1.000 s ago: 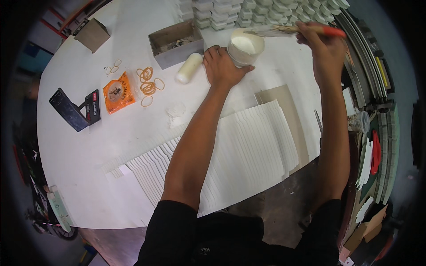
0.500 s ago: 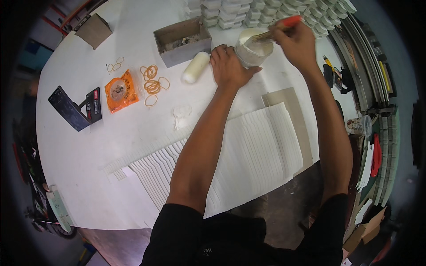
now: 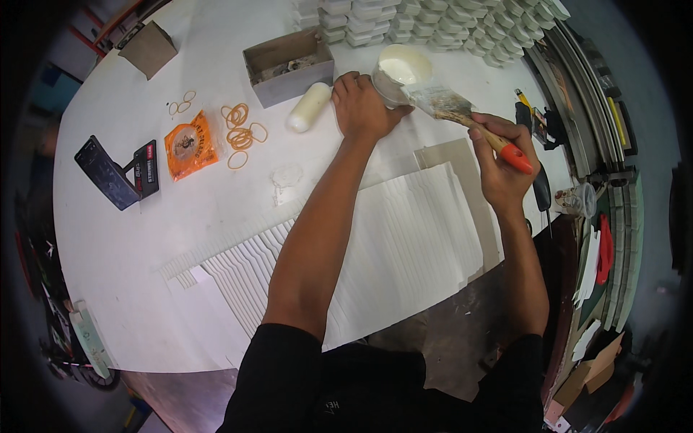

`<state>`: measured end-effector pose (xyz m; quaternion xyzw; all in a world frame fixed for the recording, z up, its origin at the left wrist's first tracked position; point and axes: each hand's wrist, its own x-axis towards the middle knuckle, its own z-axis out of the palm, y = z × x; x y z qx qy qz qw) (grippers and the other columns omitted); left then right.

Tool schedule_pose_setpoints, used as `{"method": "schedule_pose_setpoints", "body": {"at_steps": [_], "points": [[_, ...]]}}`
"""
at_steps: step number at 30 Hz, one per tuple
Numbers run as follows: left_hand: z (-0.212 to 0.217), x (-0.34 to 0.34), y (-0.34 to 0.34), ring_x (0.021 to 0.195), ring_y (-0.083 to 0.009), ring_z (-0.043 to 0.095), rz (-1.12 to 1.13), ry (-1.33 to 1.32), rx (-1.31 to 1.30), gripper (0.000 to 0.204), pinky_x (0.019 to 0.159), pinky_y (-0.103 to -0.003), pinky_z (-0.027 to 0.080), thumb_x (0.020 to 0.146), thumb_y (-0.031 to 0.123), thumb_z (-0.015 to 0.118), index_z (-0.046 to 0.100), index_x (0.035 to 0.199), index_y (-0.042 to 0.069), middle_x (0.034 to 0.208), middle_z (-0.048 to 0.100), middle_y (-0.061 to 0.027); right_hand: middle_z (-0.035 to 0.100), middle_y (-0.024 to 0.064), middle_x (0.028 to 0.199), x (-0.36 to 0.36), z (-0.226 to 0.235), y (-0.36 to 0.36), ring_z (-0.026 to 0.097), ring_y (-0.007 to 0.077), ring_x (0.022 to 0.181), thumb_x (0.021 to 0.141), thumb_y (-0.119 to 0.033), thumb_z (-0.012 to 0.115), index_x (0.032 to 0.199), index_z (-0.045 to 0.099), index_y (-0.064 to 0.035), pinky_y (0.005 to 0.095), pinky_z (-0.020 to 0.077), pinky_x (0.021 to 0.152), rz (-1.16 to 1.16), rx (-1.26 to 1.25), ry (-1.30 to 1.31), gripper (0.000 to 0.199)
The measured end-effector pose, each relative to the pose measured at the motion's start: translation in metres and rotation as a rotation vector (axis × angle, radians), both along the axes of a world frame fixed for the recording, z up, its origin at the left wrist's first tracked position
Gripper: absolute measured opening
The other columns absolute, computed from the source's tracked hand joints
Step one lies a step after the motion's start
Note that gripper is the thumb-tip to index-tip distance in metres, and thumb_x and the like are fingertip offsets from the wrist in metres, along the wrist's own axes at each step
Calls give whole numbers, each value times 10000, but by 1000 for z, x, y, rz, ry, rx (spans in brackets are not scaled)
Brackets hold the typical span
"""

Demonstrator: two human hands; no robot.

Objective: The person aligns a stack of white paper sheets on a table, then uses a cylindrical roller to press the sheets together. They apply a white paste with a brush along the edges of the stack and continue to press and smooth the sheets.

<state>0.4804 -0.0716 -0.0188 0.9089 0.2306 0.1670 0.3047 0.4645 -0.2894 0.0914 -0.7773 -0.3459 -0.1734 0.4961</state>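
Observation:
My left hand (image 3: 362, 108) is wrapped around the near left side of a clear plastic tub (image 3: 390, 88) with cream-white glue-like paste (image 3: 406, 66) inside. In my right hand (image 3: 509, 162) is a wide paintbrush (image 3: 451, 107) with a wooden handle and a red end. Its pale, paste-coated bristles point left and lie at the tub's near right rim. Below my forearms, a fanned stack of white folded sheets (image 3: 404, 231) lies on the table, its edges stepped one behind another. A grey-brown board (image 3: 473, 169) shows under the stack's right end.
Left of my left hand are a cream cylinder (image 3: 310, 108) and an open grey box (image 3: 292, 83). Rubber bands (image 3: 242, 130), an orange packet (image 3: 191, 148) and a phone on a stand (image 3: 115, 177) lie further left. Stacked white folded pieces (image 3: 433, 25) line the far edge.
My right hand has drawn the paintbrush out of the tub, down and to the right, turning its handle toward me. My left hand stays at the tub, which now looks more tilted.

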Motion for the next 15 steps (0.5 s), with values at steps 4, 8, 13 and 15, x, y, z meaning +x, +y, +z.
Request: {"method": "schedule_pose_setpoints", "body": {"at_steps": [4,8,13,15], "points": [[-2,0,0,1437,-358,347,17,22,38,1141,1215,-467,280,641,639,918,499,1396,-107,1466,466,-212,758,199,1013,-2,16,-8,746,216,885,954,-18,745,1011,630,44,327,609,827,37,279,161,143],[-1,-3,4,1452,-351,337,14,59,30,1169,1222,-469,268,635,662,910,485,1402,-111,1486,458,-217,738,189,961,23,14,5,746,244,743,943,-26,747,1043,656,101,340,633,727,10,614,390,186],[6,3,-4,1463,-351,331,-4,82,36,1189,1225,-469,259,624,687,901,483,1404,-107,1510,445,-222,702,198,1014,49,-27,22,738,283,850,941,-40,719,1096,624,115,357,642,801,-78,999,826,239],[5,2,-1,1462,-350,332,0,88,41,1195,1226,-469,257,623,694,897,481,1407,-106,1514,444,-219,679,214,1062,44,-39,30,730,297,921,951,-42,704,1132,584,113,375,635,863,-158,1087,923,268]]}}
